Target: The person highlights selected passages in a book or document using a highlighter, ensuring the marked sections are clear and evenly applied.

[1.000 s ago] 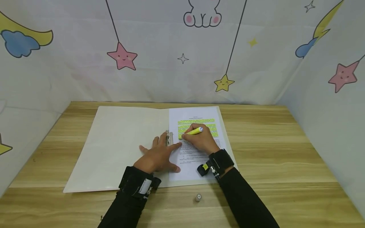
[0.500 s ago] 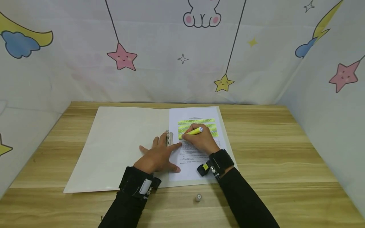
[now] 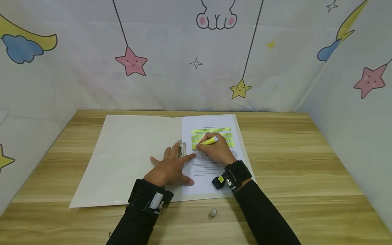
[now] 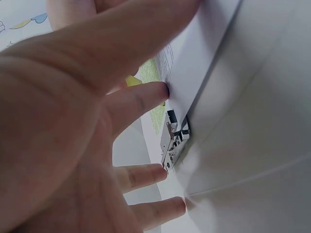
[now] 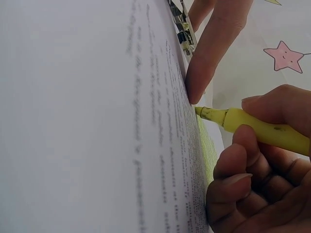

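My right hand [image 3: 216, 149] pinches a yellow highlighter [image 3: 210, 140] between thumb and fingers, its tip at the left end of a text line on the printed sheet [image 3: 202, 185]. Yellow bands [image 3: 211, 130] cover the upper lines of print. The sheet lies in an opened white folder [image 3: 128, 153], by its metal clip [image 3: 182, 149]. With fingers spread, my left hand [image 3: 171, 166] rests across the folder's fold and the sheet's left edge. In the right wrist view, the highlighter's tip [image 5: 201, 112] meets the paper close beside a left fingertip.
A small grey cap [image 3: 213, 212] stands on the wooden table [image 3: 294, 170] in front of the folder. A white cloth wall [image 3: 171, 85] with printed stars and clouds encloses the table at the back and sides.
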### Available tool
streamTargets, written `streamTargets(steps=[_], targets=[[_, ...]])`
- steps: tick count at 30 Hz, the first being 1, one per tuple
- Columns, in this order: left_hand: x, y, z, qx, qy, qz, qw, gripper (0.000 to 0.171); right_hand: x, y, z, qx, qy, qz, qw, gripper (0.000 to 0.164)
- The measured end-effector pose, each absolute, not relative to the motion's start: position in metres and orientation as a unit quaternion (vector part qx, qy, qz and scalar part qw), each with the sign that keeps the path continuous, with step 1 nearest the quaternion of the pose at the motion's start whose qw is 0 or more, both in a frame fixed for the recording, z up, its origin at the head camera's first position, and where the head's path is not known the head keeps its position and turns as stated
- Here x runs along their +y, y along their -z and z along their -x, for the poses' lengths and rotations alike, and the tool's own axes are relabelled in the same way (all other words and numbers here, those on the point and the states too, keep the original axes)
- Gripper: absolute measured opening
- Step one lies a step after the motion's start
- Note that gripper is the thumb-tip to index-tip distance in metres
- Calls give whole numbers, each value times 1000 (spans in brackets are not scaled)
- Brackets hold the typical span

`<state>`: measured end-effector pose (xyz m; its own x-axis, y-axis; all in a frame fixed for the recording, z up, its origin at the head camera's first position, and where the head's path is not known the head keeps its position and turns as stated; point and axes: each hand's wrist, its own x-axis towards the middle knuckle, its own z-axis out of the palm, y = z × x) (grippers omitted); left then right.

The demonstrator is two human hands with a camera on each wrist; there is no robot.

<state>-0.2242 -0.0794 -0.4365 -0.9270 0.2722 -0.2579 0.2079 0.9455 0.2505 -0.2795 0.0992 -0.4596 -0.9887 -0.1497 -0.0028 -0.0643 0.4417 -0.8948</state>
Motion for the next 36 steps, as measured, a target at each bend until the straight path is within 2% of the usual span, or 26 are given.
streamTargets(steps=[36], targets=[[-77, 436, 223, 975, -109, -121, 150, 91, 103, 460, 278, 851, 522, 59, 26, 12]])
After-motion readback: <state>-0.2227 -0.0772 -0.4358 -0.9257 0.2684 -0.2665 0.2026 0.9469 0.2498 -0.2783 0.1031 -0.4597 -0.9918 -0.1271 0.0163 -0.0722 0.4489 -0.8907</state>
